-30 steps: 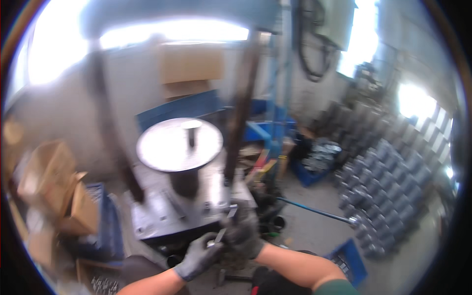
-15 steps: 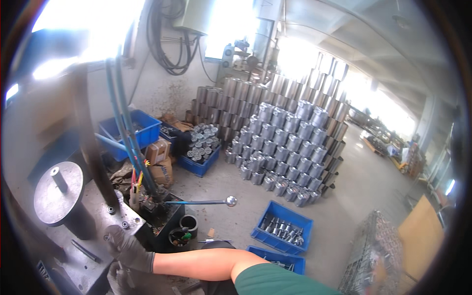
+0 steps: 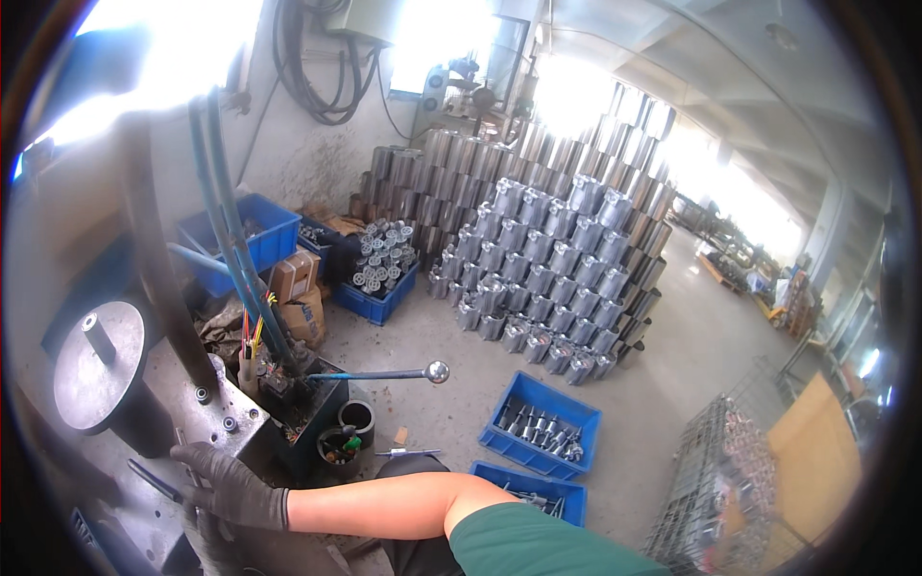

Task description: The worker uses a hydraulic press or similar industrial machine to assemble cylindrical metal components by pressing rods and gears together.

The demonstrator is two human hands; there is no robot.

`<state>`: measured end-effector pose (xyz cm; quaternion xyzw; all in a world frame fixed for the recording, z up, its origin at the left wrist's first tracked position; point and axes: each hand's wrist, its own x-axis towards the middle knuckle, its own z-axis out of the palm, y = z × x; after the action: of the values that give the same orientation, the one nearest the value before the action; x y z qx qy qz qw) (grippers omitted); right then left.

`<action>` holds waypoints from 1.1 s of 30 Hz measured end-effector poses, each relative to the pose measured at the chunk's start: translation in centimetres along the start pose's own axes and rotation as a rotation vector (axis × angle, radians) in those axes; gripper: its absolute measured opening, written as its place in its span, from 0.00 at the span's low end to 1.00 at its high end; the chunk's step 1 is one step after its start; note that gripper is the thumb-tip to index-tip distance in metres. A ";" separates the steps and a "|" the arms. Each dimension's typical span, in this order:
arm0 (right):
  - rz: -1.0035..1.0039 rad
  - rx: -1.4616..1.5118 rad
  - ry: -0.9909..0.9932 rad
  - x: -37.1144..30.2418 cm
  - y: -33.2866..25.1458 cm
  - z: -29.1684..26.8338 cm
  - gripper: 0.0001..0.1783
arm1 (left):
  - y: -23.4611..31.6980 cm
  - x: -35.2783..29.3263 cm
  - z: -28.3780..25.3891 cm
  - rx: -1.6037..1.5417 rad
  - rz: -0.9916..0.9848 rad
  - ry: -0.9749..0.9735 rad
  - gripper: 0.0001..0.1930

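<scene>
My right hand (image 3: 230, 488), in a dark work glove, reaches across to the left over the metal machine bed (image 3: 226, 427). Its fingers are closed around a slim metal rod (image 3: 185, 457) that stands up out of the grip. Just below it is my left hand (image 3: 216, 547), also gloved; its fingers are dark and partly hidden, so its hold cannot be made out. Beside the right fingers a dark bar (image 3: 154, 478) lies on the bed. A round metal plate with an upright stub (image 3: 101, 365) stands on a thick dark cylinder behind them.
A ball-ended lever (image 3: 384, 375) juts right from the machine. Blue bins of metal shafts (image 3: 540, 427) (image 3: 538, 490) stand on the floor to the right. Stacked metal cylinders (image 3: 547, 259) rise beyond. A wire cage (image 3: 706, 480) stands at right.
My right hand has shifted down and left from the edge of the bed, and a slim rod now shows in its fingers. The view has turned slightly.
</scene>
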<state>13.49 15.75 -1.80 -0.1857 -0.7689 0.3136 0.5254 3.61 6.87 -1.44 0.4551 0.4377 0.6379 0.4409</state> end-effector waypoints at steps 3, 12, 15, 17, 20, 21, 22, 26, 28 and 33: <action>0.469 0.408 -0.213 0.7 -6.3 -2.0 0.35 | -0.8 -0.3 -1.2 -0.137 0.079 0.035 0.20; 0.348 -0.009 -0.237 2.3 6.9 -9.3 0.15 | 2.7 -1.4 -3.5 -0.569 -0.060 0.227 0.19; 0.271 -0.361 -0.211 4.5 5.0 -12.1 0.18 | 3.7 -1.7 -2.0 -0.590 -0.184 0.295 0.20; -0.048 -0.554 -0.251 4.8 4.7 -12.9 0.17 | 3.6 -2.2 -1.4 -0.596 -0.277 0.243 0.20; 0.245 -0.411 -0.413 4.2 5.6 -10.3 0.17 | 2.0 -3.2 -2.0 -0.584 -0.331 0.183 0.21; 0.196 -0.445 -0.425 4.0 6.5 -9.6 0.17 | 1.3 -3.7 -2.0 -0.593 -0.370 0.170 0.23; 0.147 -0.483 -0.433 3.9 7.2 -8.9 0.17 | 0.8 -4.1 -2.0 -0.605 -0.411 0.152 0.25; 0.092 -0.532 -0.445 4.4 6.4 -5.5 0.19 | -0.1 -5.5 -1.7 -0.635 -0.569 0.198 0.24; 0.128 -0.455 -0.505 4.2 7.1 -4.3 0.20 | -1.1 -5.7 -1.7 -0.672 -0.631 0.166 0.22; -0.242 -0.676 -0.460 3.5 8.2 -1.8 0.15 | -1.3 -5.7 -1.4 -0.704 -0.675 0.236 0.18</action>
<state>13.45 24.41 -4.47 -0.1811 -0.9418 0.0135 0.2828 3.64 1.51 -4.10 0.0364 0.3655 0.6160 0.6968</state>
